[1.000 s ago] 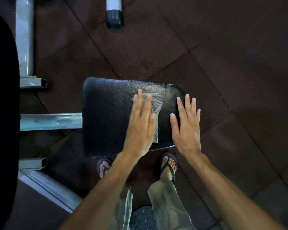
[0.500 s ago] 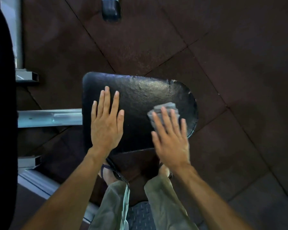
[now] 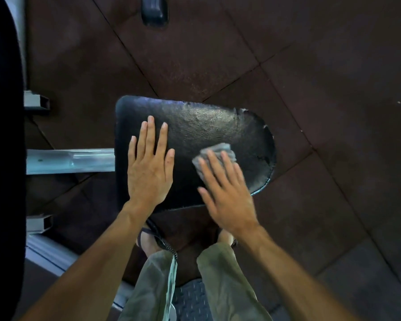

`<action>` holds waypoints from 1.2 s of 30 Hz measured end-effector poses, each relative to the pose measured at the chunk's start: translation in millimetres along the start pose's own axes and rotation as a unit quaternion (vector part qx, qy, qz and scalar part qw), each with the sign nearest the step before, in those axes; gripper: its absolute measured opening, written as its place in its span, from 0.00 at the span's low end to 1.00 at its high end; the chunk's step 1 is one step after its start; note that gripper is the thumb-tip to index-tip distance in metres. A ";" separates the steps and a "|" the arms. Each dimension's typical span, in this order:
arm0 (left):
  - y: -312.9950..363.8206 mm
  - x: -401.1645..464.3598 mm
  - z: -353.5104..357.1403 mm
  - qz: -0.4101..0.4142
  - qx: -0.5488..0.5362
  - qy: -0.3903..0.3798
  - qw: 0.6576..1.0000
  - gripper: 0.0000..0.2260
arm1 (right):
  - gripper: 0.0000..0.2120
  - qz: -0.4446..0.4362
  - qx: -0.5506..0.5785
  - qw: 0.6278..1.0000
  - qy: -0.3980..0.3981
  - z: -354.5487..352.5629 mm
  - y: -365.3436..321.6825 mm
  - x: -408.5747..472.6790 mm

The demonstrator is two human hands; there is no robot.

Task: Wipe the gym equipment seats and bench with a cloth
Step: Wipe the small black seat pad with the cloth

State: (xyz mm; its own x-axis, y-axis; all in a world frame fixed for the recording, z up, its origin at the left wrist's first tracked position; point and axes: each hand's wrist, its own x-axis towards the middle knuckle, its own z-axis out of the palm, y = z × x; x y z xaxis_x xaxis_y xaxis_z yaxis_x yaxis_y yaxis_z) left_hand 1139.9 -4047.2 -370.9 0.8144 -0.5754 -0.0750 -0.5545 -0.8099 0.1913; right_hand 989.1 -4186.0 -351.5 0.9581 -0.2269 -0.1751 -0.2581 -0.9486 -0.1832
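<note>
Dark rubber floor tiles (image 3: 310, 66); pale steel frame tube (image 3: 70, 161) left; black capped foot (image 3: 154, 12) top.

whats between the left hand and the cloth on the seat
Only a bare strip of the black seat pad separates the left hand from the cloth, seen in the head view.

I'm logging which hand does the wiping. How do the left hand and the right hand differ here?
The left hand lies flat on the bare seat; the right hand presses a grey cloth onto it. The left hand is nearer the metal beam, the right hand nearer the seat's rounded, cracked edge. The left hand looks sharp, the right hand blurred. Both are palm down with straight fingers.
</note>
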 end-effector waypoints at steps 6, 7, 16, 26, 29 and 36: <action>1.7 -0.2 3.2 -0.007 0.009 0.000 1.000 0.25 | 0.34 0.175 0.036 0.983 0.038 -23.4 59.9 43.7; 1.9 -0.3 3.5 -0.006 0.010 -0.001 1.000 0.25 | 0.36 0.184 0.033 0.982 0.042 -24.6 49.4 61.9; 7.5 -6.3 -21.2 -0.008 -0.060 -0.076 0.995 0.28 | 0.37 0.002 0.087 0.996 0.037 7.0 -26.4 10.3; 77.9 -116.7 -127.7 0.106 -0.006 -0.360 0.927 0.37 | 0.19 0.352 0.440 0.826 -0.022 -94.9 -43.7 -120.7; 113.0 -140.9 -161.1 0.175 0.059 -0.432 0.883 0.27 | 0.20 0.432 0.468 0.771 -0.028 -119.5 -40.0 -174.9; 236.9 -173.6 -207.4 0.326 0.133 -0.442 0.825 0.23 | 0.20 0.546 0.539 0.640 0.036 -183.9 -8.8 -310.8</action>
State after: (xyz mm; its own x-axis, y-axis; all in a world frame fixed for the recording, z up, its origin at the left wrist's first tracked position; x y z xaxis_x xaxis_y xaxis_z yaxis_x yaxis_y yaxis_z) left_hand 902.6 -4115.5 -109.6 -0.0484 -0.6619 -0.7480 -0.9393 -0.2245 0.2594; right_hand 716.6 -4147.8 -117.6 0.1274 -0.6708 -0.7306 -0.6776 0.4790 -0.5580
